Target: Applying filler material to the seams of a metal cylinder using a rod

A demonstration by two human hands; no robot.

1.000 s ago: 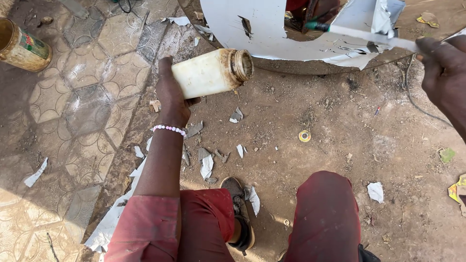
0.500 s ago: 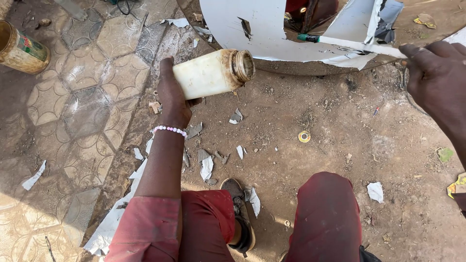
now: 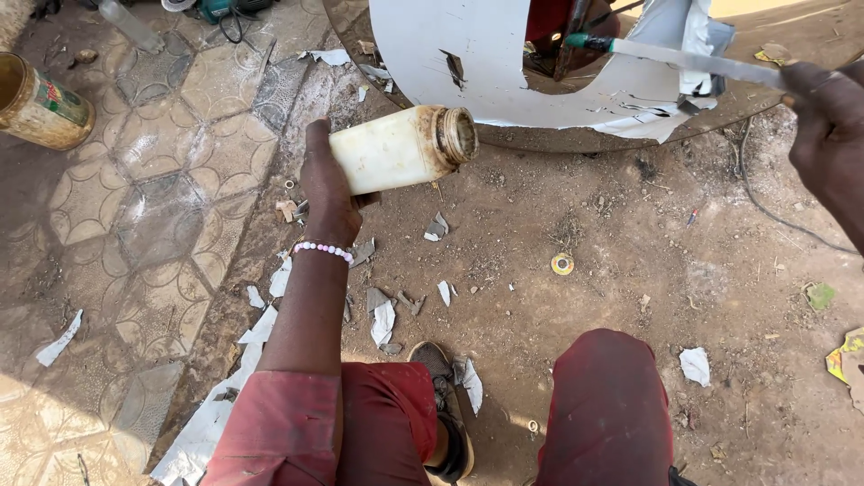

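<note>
My right hand (image 3: 832,135) has slid back toward three o'clock, fingers clamped on the long stick (image 3: 684,61), while my left hand (image 3: 328,184) stays clamped on the bottle (image 3: 396,148), so its mouth remains unentered.

Two hands show: the left hand (image 3: 326,193) and the right hand (image 3: 826,121). There is one pale plastic bottle (image 3: 400,148), one tin can (image 3: 38,108) far left of it, one white panel (image 3: 468,54) behind it, and one beaded bracelet (image 3: 322,250).

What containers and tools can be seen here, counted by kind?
Cream plastic bottle, held in the left hand: 1
Long brush or stick tool, held in the right hand: 1
Open tin can: 1
Clear bottle lying on the paving: 1
Total: 4
</note>
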